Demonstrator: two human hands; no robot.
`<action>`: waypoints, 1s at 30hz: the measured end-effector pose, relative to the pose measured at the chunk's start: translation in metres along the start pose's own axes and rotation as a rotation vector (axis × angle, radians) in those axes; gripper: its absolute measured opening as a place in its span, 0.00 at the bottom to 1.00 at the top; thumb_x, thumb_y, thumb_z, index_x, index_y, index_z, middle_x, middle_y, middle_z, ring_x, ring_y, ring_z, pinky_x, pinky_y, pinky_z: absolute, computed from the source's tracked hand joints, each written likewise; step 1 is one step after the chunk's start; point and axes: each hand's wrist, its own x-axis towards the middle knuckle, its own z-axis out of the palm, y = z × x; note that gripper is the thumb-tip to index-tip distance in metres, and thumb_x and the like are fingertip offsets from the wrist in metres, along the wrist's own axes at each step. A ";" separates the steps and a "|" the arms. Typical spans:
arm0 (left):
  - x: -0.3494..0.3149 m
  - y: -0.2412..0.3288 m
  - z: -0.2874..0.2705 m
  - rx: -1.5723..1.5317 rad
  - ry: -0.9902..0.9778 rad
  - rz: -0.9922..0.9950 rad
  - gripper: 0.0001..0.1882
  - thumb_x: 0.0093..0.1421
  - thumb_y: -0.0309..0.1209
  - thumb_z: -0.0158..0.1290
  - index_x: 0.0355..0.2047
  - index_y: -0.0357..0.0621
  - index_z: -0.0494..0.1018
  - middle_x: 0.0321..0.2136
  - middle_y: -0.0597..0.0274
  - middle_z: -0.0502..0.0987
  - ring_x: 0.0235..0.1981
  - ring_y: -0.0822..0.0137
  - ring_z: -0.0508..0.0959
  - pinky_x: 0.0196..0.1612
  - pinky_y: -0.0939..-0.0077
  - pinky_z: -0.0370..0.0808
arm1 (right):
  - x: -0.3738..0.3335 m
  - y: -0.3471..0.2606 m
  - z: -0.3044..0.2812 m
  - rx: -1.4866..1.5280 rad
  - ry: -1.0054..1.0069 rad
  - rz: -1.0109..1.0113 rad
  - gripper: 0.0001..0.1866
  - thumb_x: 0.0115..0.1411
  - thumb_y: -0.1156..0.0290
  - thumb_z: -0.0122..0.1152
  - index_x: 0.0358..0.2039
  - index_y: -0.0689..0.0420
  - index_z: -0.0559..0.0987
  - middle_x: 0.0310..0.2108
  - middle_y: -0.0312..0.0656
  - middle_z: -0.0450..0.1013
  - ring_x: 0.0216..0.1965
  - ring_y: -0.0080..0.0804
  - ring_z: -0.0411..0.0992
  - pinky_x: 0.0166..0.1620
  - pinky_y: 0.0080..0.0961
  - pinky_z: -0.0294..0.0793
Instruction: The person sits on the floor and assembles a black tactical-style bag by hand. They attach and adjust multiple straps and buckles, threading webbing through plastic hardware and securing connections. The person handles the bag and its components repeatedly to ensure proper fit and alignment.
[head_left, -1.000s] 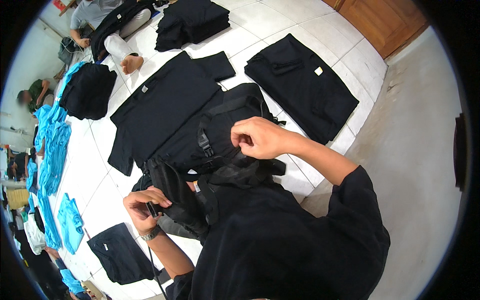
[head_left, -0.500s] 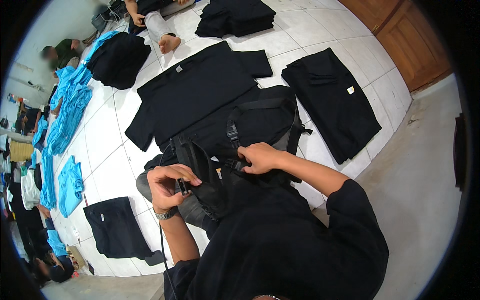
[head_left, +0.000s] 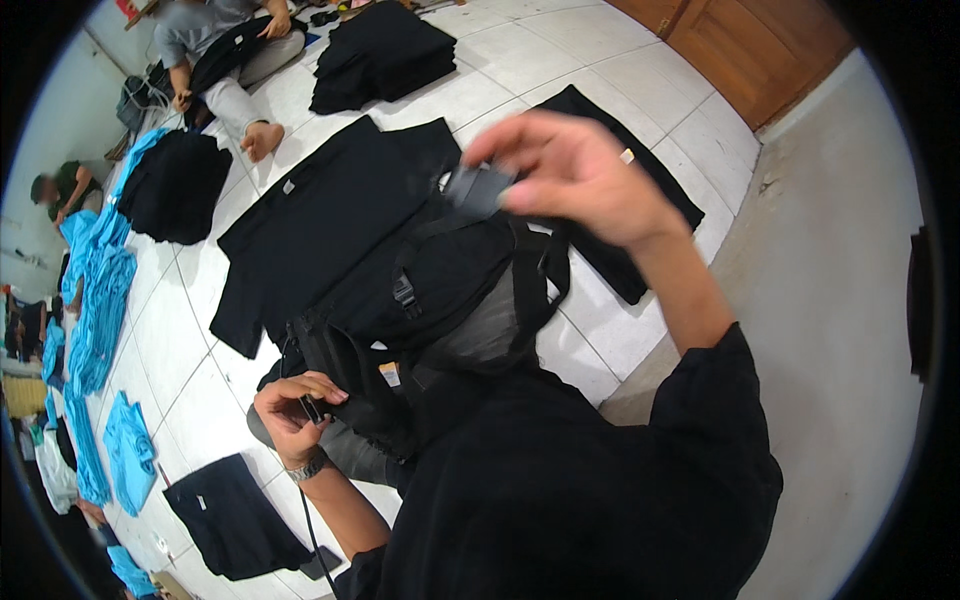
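Pointing its long axis roughly left, a blurred grey piece (head_left: 478, 191) sits pinched in the right hand (head_left: 585, 185).

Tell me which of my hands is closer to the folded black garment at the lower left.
Left. Your left hand is above and right of the folded black garment in the picture, apart from it; your right hand is much farther off, toward the upper right.

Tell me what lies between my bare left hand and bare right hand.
The head view shows a black padded piece nearest your left hand, then a black plastic buckle and black fabric toward your right hand.
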 end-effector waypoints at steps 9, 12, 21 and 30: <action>0.008 0.005 0.008 -0.011 -0.003 -0.030 0.16 0.50 0.30 0.69 0.35 0.32 0.79 0.28 0.43 0.86 0.30 0.50 0.87 0.42 0.58 0.83 | -0.034 -0.150 -0.006 -0.243 0.189 -0.183 0.53 0.53 0.50 0.76 0.66 0.76 0.66 0.39 0.46 0.78 0.23 0.16 0.72 0.27 0.11 0.68; 0.008 0.005 0.008 0.000 -0.007 -0.025 0.17 0.50 0.30 0.70 0.35 0.31 0.79 0.29 0.43 0.86 0.30 0.51 0.87 0.42 0.59 0.83 | -0.047 -0.150 -0.006 -0.255 0.157 -0.142 0.57 0.44 0.50 0.85 0.63 0.78 0.70 0.43 0.51 0.81 0.32 0.24 0.80 0.38 0.17 0.77; 0.018 0.012 0.019 -0.044 -0.042 -0.051 0.18 0.51 0.31 0.73 0.34 0.31 0.80 0.30 0.43 0.87 0.32 0.50 0.88 0.43 0.60 0.83 | -0.078 -0.168 0.001 -0.168 -0.013 -0.136 0.38 0.48 0.64 0.76 0.53 0.77 0.75 0.36 0.52 0.80 0.31 0.26 0.81 0.37 0.20 0.81; 0.032 0.026 0.044 0.080 -0.100 -0.151 0.12 0.47 0.22 0.66 0.34 0.32 0.82 0.32 0.48 0.88 0.48 0.45 0.88 0.58 0.49 0.81 | -0.043 -0.121 0.024 -0.425 -0.345 -0.117 0.27 0.58 0.69 0.74 0.54 0.74 0.80 0.41 0.56 0.82 0.39 0.44 0.84 0.43 0.31 0.81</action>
